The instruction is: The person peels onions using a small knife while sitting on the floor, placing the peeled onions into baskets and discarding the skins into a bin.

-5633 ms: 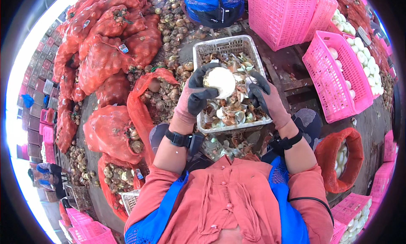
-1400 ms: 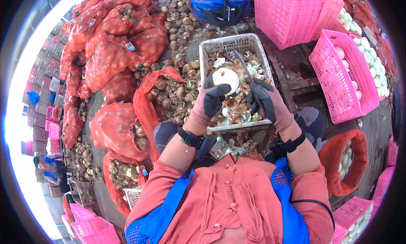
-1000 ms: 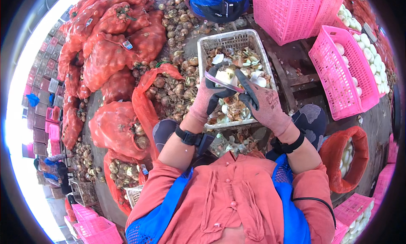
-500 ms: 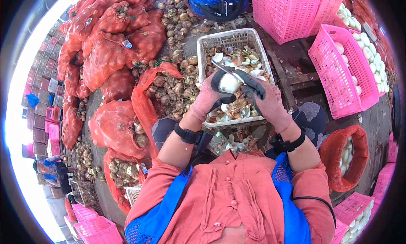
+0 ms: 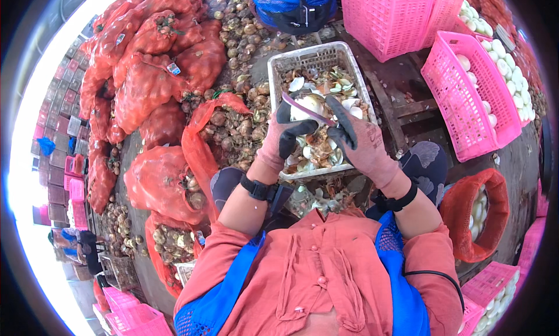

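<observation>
A white peeled-looking onion (image 5: 311, 103) is held over a white plastic crate (image 5: 364, 85). My left hand (image 5: 282, 135), in a pink glove with dark fingers, is closed round the onion's left side. My right hand (image 5: 364, 144), gloved alike, has its fingers closed at the right end of a thin knife (image 5: 296, 105), its blade slanting across the onion with a purplish sheen. The grip on the handle is mostly hidden by the fingers. Onion skins and trimmings (image 5: 320, 141) lie in the crate below both hands.
Unpeeled onions (image 5: 244, 123) cover the floor to the left, beside piled red mesh sacks (image 5: 148, 77). Pink crates (image 5: 466, 103) with white onions stand at right, near an open red sack (image 5: 451, 219). Another person in blue (image 5: 297, 10) is at the top.
The knife has swung lower, from above the onion to across its face. The onion has turned and moved slightly left between my hands; both hands stay over the crate.
</observation>
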Tool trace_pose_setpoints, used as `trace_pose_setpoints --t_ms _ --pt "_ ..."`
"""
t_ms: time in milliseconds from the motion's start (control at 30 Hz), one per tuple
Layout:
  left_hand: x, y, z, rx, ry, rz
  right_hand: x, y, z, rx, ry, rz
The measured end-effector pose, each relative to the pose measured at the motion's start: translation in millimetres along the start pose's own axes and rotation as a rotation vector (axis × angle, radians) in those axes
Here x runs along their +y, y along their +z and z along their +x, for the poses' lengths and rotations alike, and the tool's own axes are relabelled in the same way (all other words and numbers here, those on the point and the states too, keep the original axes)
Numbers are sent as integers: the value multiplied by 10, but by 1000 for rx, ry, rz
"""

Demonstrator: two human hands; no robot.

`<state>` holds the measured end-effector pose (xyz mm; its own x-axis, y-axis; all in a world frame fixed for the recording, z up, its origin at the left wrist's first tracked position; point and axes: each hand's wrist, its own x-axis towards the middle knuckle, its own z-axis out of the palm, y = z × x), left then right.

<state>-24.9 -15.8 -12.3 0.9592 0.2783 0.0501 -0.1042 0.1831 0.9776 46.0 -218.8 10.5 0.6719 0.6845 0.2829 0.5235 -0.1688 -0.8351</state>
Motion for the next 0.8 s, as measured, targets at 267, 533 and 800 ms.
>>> trace_pose_setpoints --t_ms 267,533,800 --pt "43 24 -29 -71 -33 288 184 64 2 83 -122 -413" --pt "-70 135 43 82 408 506 14 129 41 133 -61 -307" --pt "31 70 69 7 279 359 210 81 99 144 -120 74"
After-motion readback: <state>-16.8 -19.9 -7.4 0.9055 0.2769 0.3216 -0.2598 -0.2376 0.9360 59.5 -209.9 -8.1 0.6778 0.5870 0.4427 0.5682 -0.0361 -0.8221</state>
